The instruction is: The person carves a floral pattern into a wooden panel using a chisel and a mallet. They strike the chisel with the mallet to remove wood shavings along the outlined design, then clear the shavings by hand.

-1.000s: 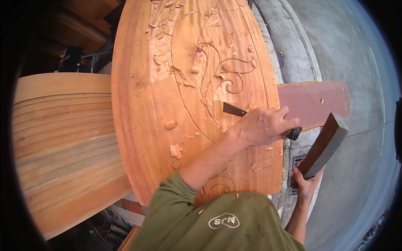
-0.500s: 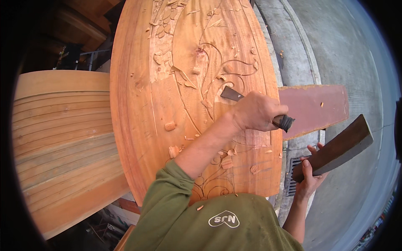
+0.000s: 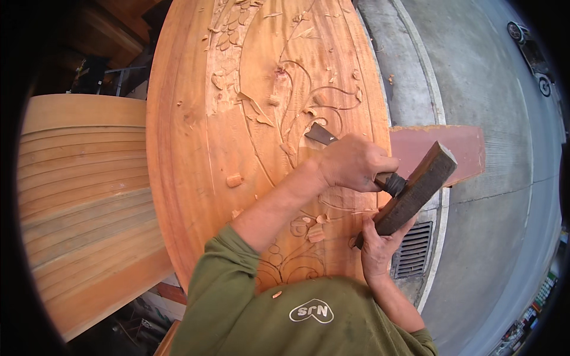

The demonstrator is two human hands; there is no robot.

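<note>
My left hand (image 3: pixel 350 163) is closed round a chisel (image 3: pixel 320 134), its flat dark blade angled onto the scrolled carving of a large orange-brown wooden panel (image 3: pixel 184 148). The dark butt of the chisel's handle pokes out past my fingers. In my right hand (image 3: pixel 380 243), near the panel's right edge, is a long dark squared wooden block (image 3: pixel 409 193), which lies against or just beside that butt; whether they touch I cannot tell. Curled shavings and small chips (image 3: pixel 234 180) are scattered over the carved leaves and pencilled lines.
At left lie pale grooved boards (image 3: pixel 83 207), with dark timber behind. A reddish plank (image 3: pixel 466 151) juts out right from under the panel, over a concrete ledge. Beyond are a metal drain grate (image 3: pixel 412 249), grey paving (image 3: pixel 493 249) and a wheeled vehicle (image 3: pixel 528 53) at the far upper right.
The block in my right hand has swung up and left to the chisel's butt from out over the paving. My left hand and chisel shifted up and left from a second ago.
</note>
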